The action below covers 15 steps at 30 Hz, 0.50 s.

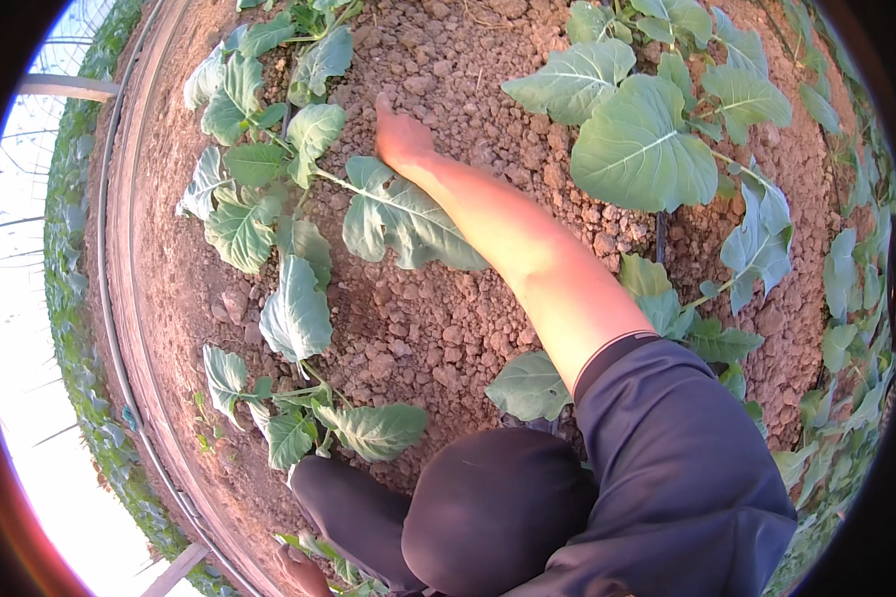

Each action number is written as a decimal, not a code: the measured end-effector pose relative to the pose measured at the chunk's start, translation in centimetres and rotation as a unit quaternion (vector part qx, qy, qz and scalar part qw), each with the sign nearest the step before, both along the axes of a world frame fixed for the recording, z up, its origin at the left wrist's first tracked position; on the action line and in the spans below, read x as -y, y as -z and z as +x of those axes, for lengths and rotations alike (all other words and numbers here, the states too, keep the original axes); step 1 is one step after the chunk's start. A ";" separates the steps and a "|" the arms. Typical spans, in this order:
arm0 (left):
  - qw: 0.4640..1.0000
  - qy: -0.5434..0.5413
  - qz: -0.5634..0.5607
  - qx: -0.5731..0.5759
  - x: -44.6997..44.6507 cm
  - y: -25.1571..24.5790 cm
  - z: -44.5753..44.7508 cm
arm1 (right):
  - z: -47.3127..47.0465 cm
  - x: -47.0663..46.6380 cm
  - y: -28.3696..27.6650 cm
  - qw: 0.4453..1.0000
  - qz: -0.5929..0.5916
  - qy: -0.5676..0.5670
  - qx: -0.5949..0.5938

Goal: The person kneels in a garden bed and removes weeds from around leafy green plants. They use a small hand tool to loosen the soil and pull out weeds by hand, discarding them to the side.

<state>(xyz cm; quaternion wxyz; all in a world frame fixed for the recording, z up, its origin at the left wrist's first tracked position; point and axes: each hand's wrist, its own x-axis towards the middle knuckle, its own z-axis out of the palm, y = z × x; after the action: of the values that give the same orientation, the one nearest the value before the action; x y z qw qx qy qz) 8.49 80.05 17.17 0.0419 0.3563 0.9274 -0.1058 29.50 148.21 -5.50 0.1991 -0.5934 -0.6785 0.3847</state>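
My right hand (403, 138) reaches out over crumbly brown soil (448, 60), with one digit extended and the others folded or hidden. No object shows in it. Just beside the wrist, a large lobed leaf (411, 220) of a brassica plant (257, 164) spreads under my forearm. My left hand (300, 569) is low at the bottom left, partly cut off by the frame, near small green leaves (321, 548); its fingers are not clear. Between the hands grows a smaller brassica plant (291, 418), close to my knee (336, 500).
Another brassica plant (649, 142) with broad leaves stands at the right, above a black drip line (661, 239). A long pipe (106, 269) curves down the left edge beside pale posts (67, 87). Dense foliage (859, 358) lines the far right.
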 end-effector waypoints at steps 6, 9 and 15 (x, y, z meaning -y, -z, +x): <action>0.965 -0.050 -0.111 0.234 0.7 0.8 6.3 | 0.7 -0.4 2.4 0.999 0.007 0.014 -0.049; 0.922 -0.120 -0.170 0.327 3.3 2.1 10.3 | -0.2 0.9 1.1 0.996 -0.021 -0.002 -0.084; 0.890 -0.172 -0.203 0.369 4.3 2.3 10.7 | -0.9 0.8 2.0 0.999 -0.013 -0.037 -0.037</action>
<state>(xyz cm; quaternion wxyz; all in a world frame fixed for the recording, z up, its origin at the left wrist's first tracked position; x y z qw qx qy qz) 19.18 75.78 14.83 0.4705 0.1886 0.8499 -0.1437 28.57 147.43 -7.49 0.2019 -0.5557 -0.6872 0.4221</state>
